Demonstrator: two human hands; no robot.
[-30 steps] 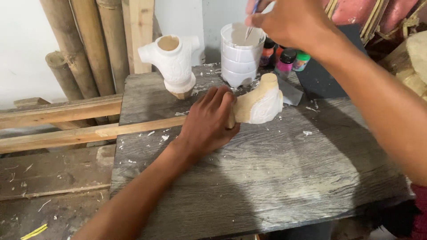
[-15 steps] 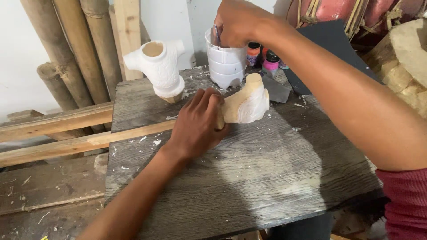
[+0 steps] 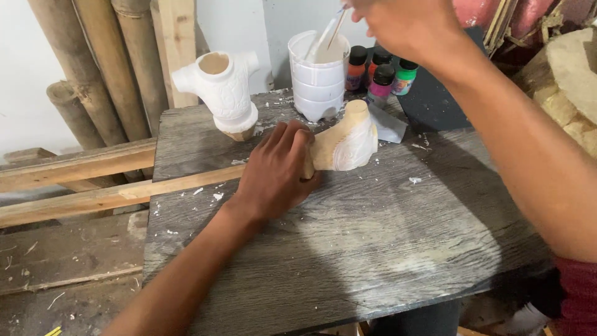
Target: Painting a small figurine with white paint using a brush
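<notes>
Left hand [image 3: 278,171] curled around one end of a pale carved wooden piece partly coated white [image 3: 346,144], lying on a grey weathered wooden board [image 3: 373,249], right hand [image 3: 407,25] raised above a stacked white plastic cup [image 3: 317,84], fingers pinching a thin stick [image 3: 337,22], small coloured paint bottles [image 3: 380,74] just behind, white-painted carved torso figure [image 3: 222,90] upright at the board's far left

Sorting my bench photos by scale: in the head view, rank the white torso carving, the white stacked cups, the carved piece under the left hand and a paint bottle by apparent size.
1. White torso carving and white stacked cups: alike, unranked.
2. Carved piece, partly hidden by the left hand, so unsure.
3. Paint bottle, clearly smallest.
</notes>
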